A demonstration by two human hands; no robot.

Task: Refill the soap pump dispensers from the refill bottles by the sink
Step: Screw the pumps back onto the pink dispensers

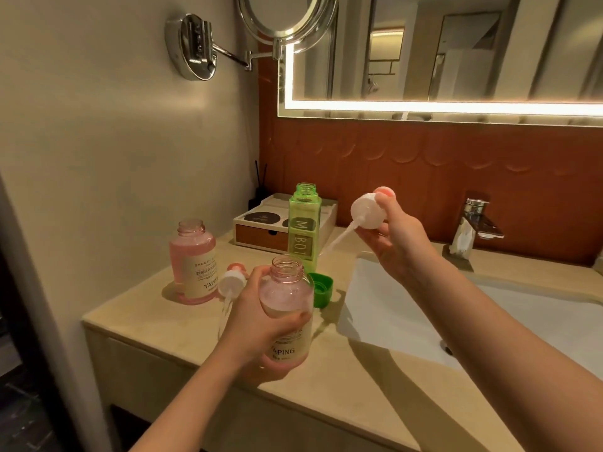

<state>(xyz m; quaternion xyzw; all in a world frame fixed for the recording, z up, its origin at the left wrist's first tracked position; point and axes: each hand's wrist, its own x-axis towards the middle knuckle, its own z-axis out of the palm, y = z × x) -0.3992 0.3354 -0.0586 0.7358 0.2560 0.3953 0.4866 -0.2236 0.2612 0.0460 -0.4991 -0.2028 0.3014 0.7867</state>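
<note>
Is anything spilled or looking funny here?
No spill shows. Things are just open: the green cap lies loose on the counter by the green bottle. One pump head sits beside the far pink bottle. The right hand holds the other pump head, and the left hand holds the near pink bottle.

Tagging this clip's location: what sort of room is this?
Probably a hotel bathroom: white rectangular sink basin with chrome tap, backlit wall mirror, chrome swing-arm magnifying mirror.
</note>
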